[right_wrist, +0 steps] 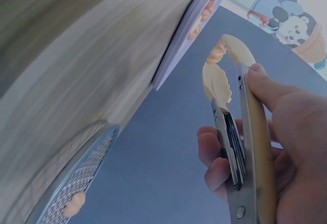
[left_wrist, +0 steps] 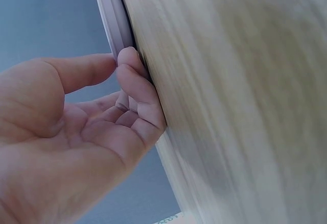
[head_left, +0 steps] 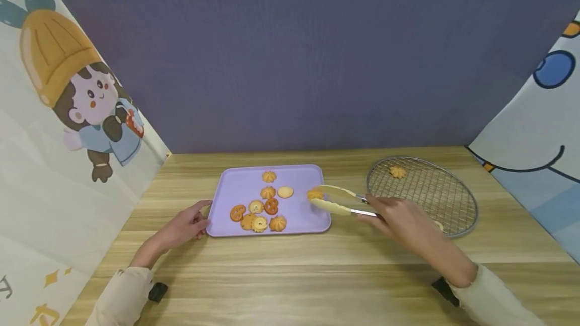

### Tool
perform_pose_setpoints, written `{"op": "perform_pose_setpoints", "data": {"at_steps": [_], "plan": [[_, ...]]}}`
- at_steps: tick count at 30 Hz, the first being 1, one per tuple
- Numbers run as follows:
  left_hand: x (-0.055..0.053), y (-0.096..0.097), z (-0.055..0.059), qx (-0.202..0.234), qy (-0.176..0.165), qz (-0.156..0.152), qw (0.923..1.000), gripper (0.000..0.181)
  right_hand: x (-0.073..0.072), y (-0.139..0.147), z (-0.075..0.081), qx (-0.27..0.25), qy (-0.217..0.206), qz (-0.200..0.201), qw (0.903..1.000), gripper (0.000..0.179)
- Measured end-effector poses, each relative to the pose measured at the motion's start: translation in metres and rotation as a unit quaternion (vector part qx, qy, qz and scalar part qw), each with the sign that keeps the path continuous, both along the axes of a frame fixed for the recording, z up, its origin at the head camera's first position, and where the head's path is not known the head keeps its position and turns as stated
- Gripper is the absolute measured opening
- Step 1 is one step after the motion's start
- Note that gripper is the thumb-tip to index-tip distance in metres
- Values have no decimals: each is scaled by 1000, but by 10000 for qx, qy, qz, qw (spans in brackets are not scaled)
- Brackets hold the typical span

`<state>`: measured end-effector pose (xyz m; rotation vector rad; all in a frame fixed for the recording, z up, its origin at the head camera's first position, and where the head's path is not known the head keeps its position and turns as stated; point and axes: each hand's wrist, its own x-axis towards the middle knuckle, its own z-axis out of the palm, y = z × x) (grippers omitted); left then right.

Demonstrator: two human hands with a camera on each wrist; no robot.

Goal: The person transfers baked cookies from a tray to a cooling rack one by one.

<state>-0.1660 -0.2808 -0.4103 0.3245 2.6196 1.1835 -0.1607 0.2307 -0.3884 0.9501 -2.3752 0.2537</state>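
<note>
My left hand (head_left: 183, 225) pinches the left rim of a lilac tray (head_left: 299, 165) between thumb and curled forefinger, as the left wrist view shows. My right hand (head_left: 403, 220) grips a pair of tongs (head_left: 333, 207) with cream tips and metal arms. Between those tips is a ridged golden cookie (right_wrist: 217, 51), held over the tray's right side. Several cookies lie on the tray: a plain round one (head_left: 285, 192), pretzel-shaped ones (head_left: 237, 213) and flower-shaped ones (head_left: 278, 224).
Right of the tray lies an oval wire rack (head_left: 468, 200). A flower-shaped cookie (head_left: 397, 171) sits toward its back, and a pale cookie (head_left: 438, 225) shows partly behind my right hand. A dark blue panel (head_left: 290, 64) rises behind the wooden table (head_left: 272, 286), with printed sheets at both sides.
</note>
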Motion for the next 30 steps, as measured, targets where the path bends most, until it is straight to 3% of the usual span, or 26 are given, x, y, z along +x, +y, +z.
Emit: {"op": "perform_pose_setpoints", "data": {"at_steps": [15, 30], "plan": [[0, 0, 1, -45, 5, -7, 10000, 54, 2, 40, 7, 1, 5, -366, 9993, 45], [1, 0, 1, -28, -25, 7, 10000, 54, -9, 79, 10, 31, -608, -1210, 9908, 49]]}}
